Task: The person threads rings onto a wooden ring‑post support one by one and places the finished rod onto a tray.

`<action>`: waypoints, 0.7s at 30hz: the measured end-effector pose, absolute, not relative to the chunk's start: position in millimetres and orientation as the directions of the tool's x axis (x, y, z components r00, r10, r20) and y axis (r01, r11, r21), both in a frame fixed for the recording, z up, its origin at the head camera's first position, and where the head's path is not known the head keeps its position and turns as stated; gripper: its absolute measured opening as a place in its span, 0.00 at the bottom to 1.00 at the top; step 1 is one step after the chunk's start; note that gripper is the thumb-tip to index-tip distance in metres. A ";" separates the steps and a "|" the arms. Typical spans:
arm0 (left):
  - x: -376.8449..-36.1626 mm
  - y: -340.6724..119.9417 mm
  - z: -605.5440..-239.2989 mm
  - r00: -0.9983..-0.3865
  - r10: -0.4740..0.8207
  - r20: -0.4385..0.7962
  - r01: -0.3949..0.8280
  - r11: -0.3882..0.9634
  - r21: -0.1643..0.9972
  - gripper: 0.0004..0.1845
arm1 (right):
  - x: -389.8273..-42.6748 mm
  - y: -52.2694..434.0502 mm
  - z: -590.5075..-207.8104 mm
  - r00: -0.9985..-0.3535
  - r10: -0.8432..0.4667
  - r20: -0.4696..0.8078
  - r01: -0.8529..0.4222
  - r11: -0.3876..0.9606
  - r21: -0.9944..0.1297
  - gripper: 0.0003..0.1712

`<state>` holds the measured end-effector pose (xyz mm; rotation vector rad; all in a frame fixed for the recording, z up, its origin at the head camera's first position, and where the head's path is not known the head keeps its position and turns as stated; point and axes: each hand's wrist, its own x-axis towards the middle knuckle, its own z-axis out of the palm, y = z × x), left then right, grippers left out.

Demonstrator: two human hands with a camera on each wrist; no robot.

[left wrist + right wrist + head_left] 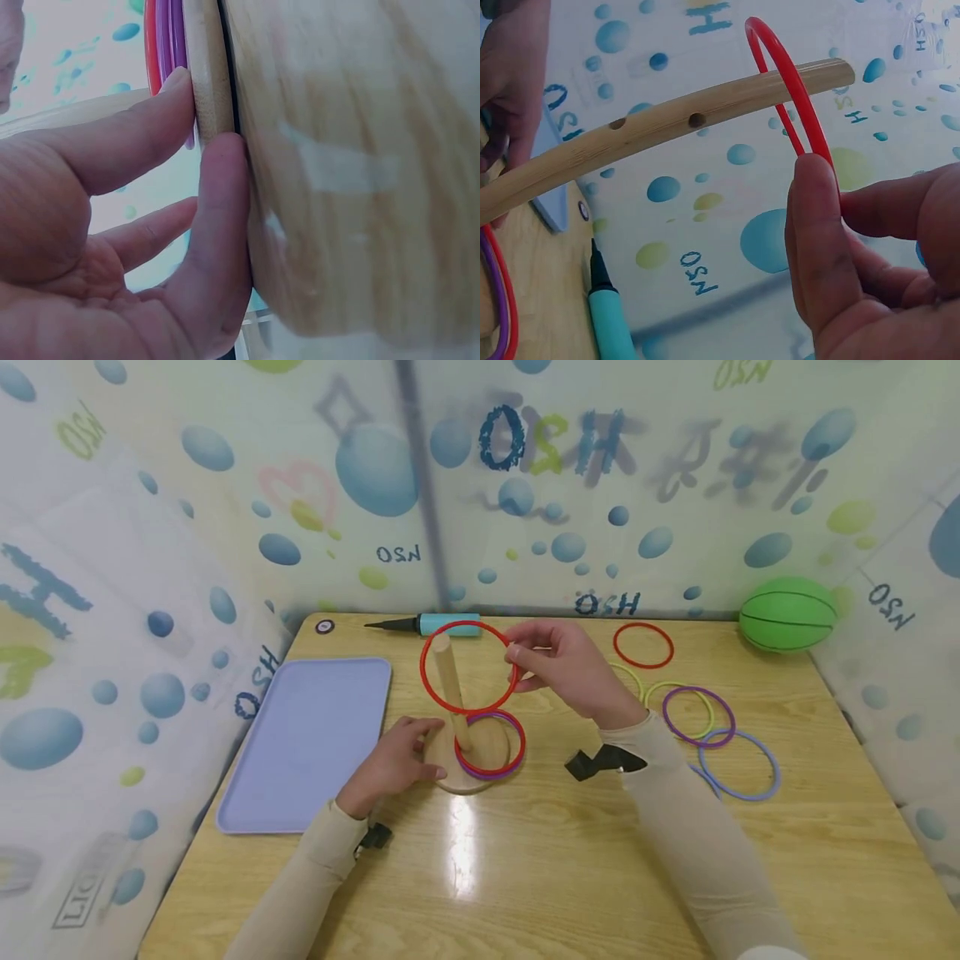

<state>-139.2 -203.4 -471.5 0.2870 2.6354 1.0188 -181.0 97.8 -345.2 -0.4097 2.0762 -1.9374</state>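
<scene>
Right wrist: Right fingers (821,217) pinch a red ring (796,86) encircling a wooden post (652,129), turquoise tube (611,319) beyond. Left wrist: Left fingers (221,202) grip a wooden base (208,75), stacked rings (178,37) beside them. Head: tray (307,743) left of the fingers, green ball (787,614) far right.

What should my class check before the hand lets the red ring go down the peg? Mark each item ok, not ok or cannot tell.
1. Held red ring secure: ok; the right grip pinches its edge.
2. Ring threaded: ok; the peg passes through it near the top.
3. Wooden base braced: ok; the left grip holds its edge.
4. Lower red ring round the peg: ok; it lies at the foot.
5. Number of purple rings beneath it: cannot tell; they overlap.
6. All rings on the peg: not ok; loose rings lie on the right of the table.
</scene>
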 end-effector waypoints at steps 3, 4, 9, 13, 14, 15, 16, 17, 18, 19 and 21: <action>-140.2 -202.7 -470.6 -0.935 0.286 -0.211 0.073 0.735 0.675 0.43 | -183.5 96.9 -355.5 -0.921 -0.386 -0.045 0.013 0.083 -0.996 0.15; -140.5 -202.6 -470.2 -0.935 0.285 -0.213 0.072 0.737 0.672 0.43 | -184.3 96.7 -359.1 -0.919 -0.390 -0.057 0.026 0.085 -0.996 0.15; -141.4 -202.1 -469.5 -0.933 0.279 -0.227 0.054 0.733 0.678 0.44 | -188.9 96.9 -378.6 -0.910 -0.401 -0.105 0.072 0.096 -0.993 0.14; -141.5 -201.3 -468.9 -0.934 0.267 -0.235 0.037 0.730 0.683 0.44 | -191.4 97.8 -394.6 -0.898 -0.414 -0.148 0.105 0.123 -0.987 0.15; -141.6 -201.1 -469.1 -0.934 0.267 -0.237 0.036 0.731 0.681 0.44 | -191.6 98.1 -398.2 -0.895 -0.415 -0.161 0.116 0.130 -0.985 0.15; -141.7 -200.8 -468.9 -0.935 0.265 -0.236 0.037 0.733 0.679 0.44 | -191.5 98.3 -401.6 -0.893 -0.416 -0.173 0.125 0.140 -0.982 0.16; -141.7 -200.5 -468.6 -0.935 0.265 -0.234 0.038 0.735 0.677 0.44 | -191.6 98.5 -405.3 -0.890 -0.417 -0.187 0.137 0.147 -0.980 0.16; -141.6 -200.2 -468.7 -0.936 0.265 -0.234 0.039 0.735 0.677 0.44 | -191.7 98.9 -409.2 -0.887 -0.417 -0.200 0.149 0.152 -0.977 0.16; -141.5 -200.1 -468.6 -0.936 0.266 -0.232 0.042 0.737 0.675 0.44 | -191.7 99.2 -413.1 -0.883 -0.418 -0.214 0.161 0.159 -0.974 0.17; -141.3 -200.0 -468.3 -0.936 0.267 -0.231 0.043 0.737 0.674 0.44 | -191.8 99.7 -417.1 -0.879 -0.419 -0.227 0.171 0.168 -0.971 0.18; -141.0 -199.9 -468.6 -0.935 0.272 -0.229 0.050 0.738 0.673 0.44 | -192.3 100.7 -425.7 -0.873 -0.421 -0.246 0.184 0.184 -0.966 0.20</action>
